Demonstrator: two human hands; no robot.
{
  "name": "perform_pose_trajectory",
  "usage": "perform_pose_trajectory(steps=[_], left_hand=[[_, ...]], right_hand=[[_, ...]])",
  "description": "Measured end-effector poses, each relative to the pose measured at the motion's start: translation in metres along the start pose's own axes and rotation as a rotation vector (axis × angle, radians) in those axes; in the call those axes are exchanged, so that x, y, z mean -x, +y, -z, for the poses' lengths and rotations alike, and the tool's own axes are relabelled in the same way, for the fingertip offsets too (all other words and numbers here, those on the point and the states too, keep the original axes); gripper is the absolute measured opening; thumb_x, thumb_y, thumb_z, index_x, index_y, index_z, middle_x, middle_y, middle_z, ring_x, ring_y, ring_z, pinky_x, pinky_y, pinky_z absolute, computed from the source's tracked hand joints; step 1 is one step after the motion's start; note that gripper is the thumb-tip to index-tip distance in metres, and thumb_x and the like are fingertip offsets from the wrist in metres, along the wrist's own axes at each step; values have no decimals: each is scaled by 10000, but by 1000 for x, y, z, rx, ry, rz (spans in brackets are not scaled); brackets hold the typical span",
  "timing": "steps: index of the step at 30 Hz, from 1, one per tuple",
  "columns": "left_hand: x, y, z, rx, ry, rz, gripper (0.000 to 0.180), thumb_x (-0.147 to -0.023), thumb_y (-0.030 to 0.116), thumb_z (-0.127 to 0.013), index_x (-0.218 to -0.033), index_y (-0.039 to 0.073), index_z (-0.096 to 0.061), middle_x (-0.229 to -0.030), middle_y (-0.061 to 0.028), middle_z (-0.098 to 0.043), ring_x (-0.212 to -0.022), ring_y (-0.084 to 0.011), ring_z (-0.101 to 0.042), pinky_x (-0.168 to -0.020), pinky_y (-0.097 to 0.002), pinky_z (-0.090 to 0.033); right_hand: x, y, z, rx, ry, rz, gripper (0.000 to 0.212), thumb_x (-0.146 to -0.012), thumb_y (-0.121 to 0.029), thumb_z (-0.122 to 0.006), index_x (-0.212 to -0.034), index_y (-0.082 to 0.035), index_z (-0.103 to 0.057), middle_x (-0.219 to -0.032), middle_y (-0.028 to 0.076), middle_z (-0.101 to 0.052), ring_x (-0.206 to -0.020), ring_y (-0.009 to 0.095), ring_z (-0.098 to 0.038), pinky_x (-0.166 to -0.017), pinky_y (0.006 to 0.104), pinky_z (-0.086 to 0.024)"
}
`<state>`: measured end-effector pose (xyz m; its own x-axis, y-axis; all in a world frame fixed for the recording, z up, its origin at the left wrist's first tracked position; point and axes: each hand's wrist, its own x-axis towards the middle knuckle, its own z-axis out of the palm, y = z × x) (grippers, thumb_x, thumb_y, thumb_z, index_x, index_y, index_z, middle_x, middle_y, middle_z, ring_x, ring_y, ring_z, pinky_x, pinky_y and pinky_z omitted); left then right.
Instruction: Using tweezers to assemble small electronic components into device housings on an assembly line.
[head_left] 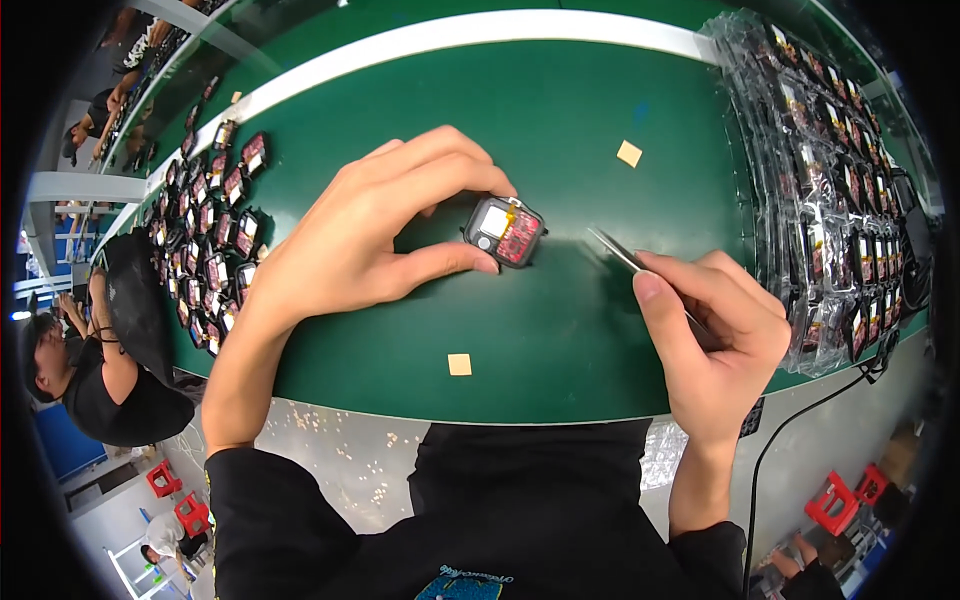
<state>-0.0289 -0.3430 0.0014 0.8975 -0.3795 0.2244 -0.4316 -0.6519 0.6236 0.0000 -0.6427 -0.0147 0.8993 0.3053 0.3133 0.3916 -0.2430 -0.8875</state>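
Note:
Between the thumb and fingers of my left hand point(365, 225) is a small black device housing point(504, 232). Its open face shows a red circuit board, a white block, a yellow strip and a round silvery part. My right hand point(715, 325) pinches a pair of metal tweezers point(618, 250), whose tips point toward the housing and stay apart from it. A small beige square point(459, 365) lies on the green table below the housing. Another beige square point(629, 153) lies farther off, above the tweezers.
Many similar housings point(215, 215) lie loose at the left. Stacked clear plastic trays point(810, 190) of housings stand at the right, beside a black cable point(800, 420). A white rail point(480, 28) crosses the far side of the green table point(560, 350). A co-worker point(120, 370) sits at the left.

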Motion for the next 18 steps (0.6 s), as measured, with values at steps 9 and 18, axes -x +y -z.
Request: perform_pose_trajectory(steps=[9, 18], left_hand=[[-2, 11, -14, 10, -103, -34, 615, -701, 344, -995, -1193, 20, -819, -963, -65, -759, -836, -211, -678, -776, -348, -430], [-5, 13, -13, -44, -111, -31, 713, -656, 411, -1004, -1217, 11, -819, -873, -28, -701, -707, -138, -481, -653, -306, -354]], right_hand=[[-3, 0, -3, 97, -215, 106, 160, -815, 107, -825, -958, 39, -841, -680, 12, -625, -552, 55, -502, -507, 247, -320], [-4, 6, -6, 85, -181, 147, 186, -799, 112, -836, -964, 30, -846, -683, 14, -636, -519, 39, -480, -485, 236, -303]])
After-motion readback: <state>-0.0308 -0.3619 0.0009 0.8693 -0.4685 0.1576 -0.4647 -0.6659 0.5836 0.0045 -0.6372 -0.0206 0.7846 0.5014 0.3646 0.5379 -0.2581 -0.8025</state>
